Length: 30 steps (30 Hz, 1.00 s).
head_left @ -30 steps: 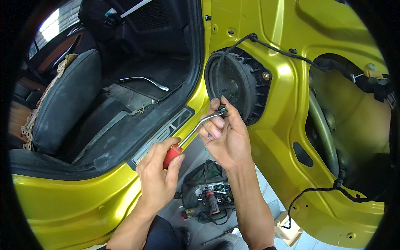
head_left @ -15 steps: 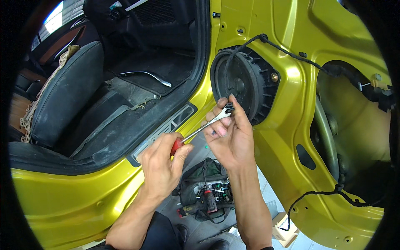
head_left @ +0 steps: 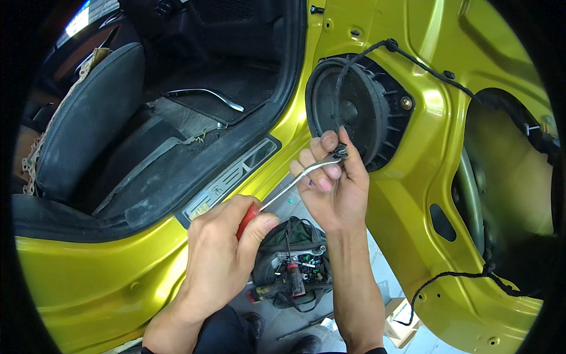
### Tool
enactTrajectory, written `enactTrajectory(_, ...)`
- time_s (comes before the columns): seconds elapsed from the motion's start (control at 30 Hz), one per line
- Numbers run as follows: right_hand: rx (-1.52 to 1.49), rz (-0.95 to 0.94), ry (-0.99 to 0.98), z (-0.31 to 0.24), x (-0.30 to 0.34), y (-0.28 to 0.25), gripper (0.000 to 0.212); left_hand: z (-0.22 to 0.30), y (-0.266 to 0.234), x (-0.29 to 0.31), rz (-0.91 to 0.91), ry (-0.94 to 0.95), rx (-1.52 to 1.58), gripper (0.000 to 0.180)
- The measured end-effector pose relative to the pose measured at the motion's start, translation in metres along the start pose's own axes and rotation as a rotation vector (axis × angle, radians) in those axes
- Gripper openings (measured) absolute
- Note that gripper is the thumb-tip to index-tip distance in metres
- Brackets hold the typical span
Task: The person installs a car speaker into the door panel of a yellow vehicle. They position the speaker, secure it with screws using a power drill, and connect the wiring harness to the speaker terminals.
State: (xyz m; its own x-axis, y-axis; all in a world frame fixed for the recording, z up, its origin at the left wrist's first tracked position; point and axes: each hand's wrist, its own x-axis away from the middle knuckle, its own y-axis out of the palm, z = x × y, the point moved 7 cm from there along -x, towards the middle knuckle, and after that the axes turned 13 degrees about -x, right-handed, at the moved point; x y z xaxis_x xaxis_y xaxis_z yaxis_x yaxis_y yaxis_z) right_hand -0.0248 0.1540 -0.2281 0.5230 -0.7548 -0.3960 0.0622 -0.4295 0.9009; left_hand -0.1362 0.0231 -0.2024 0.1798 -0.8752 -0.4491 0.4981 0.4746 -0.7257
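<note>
My left hand (head_left: 215,253) is closed round the red handle of a trim clip remover (head_left: 290,186), a bent steel prying tool. Its shaft slants up and right, its tip resting at a small black plastic clip (head_left: 340,151). That clip is pinched between the thumb and fingers of my right hand (head_left: 333,192), palm turned toward me; its exact shape is partly hidden. Just behind these fingers is a round black speaker (head_left: 336,88), mounted in the yellow-green door panel (head_left: 407,206).
Black wiring (head_left: 421,62) runs across the door from the speaker. On the floor below lies an open tool bag (head_left: 268,268) with a red-and-black screwdriver (head_left: 295,280). A cardboard box (head_left: 400,321) sits lower right. At left are the door sill (head_left: 236,177) and a dark seat (head_left: 97,112).
The clip remover has rolled in my left hand: its forked face showed before, now its bent side does. My left hand has shifted slightly left and down, and the view has moved slightly.
</note>
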Motion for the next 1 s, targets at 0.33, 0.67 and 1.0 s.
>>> enactTrajectory(0.33,-0.01,0.026,0.063,-0.001,0.003,-0.001,0.034,0.01,-0.009,0.003,0.164,0.105,-0.195,0.024)
enactTrajectory(0.67,0.058,0.107,0.099,-0.001,0.003,-0.005,0.034,0.006,-0.01,-0.002,0.231,0.176,-0.303,0.024)
enactTrajectory(1.0,-0.041,0.086,0.122,-0.001,0.005,-0.004,0.034,-0.023,0.035,-0.002,-0.144,-0.17,0.356,0.024)
